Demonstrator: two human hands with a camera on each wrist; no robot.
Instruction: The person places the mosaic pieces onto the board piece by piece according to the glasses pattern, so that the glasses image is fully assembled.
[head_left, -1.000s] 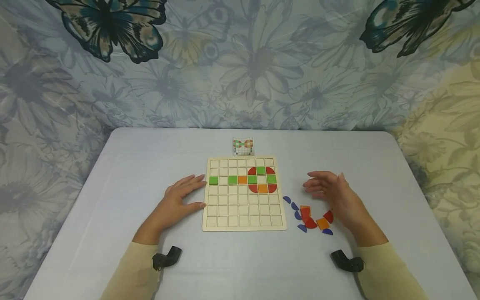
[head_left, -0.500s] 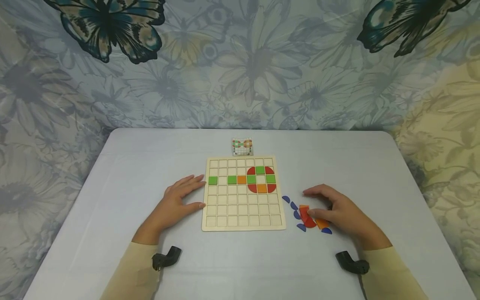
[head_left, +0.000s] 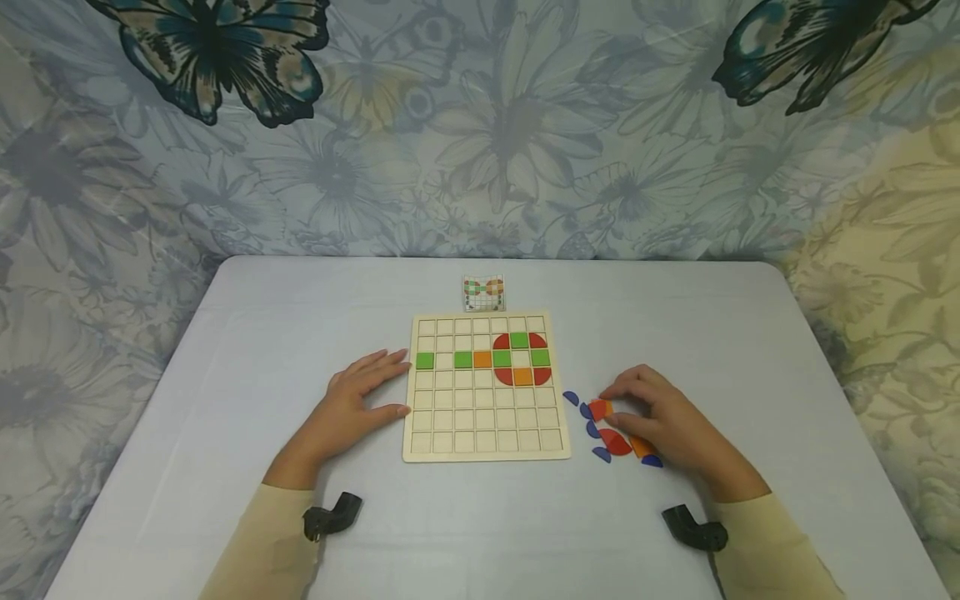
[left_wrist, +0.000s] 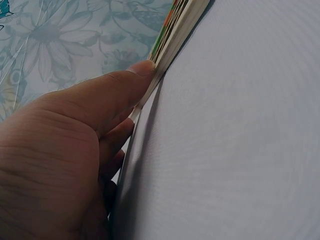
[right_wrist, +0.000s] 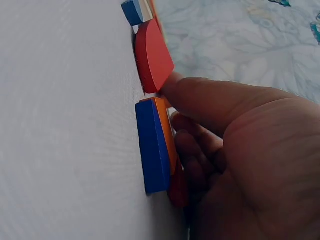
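The pale wooden grid board (head_left: 465,425) lies mid-table, with green, orange and red tiles set in its upper rows. At its left edge rests my left hand (head_left: 348,404), fingers spread and thumb and fingertips touching the side; the left wrist view shows the thumb (left_wrist: 115,90) against the board's edge (left_wrist: 172,37). My right hand (head_left: 667,417) pinches a red quarter-circle tile (head_left: 597,409) between thumb and index finger. An orange square tile (head_left: 608,407) shows right at those fingertips; I cannot tell if it is pinched too. Below lies another red tile (head_left: 617,443).
Several blue half-circle tiles (head_left: 571,398) lie right of the board. An orange tile (head_left: 641,447) and a blue one (head_left: 652,461) sit beneath the right hand, partly covered by it in the head view. A small pattern card (head_left: 483,293) lies behind the board.
My right hand has come down from above the table to the loose tiles and taken hold of the red tile, shifting it up and left with the orange one. The left hand stays put.
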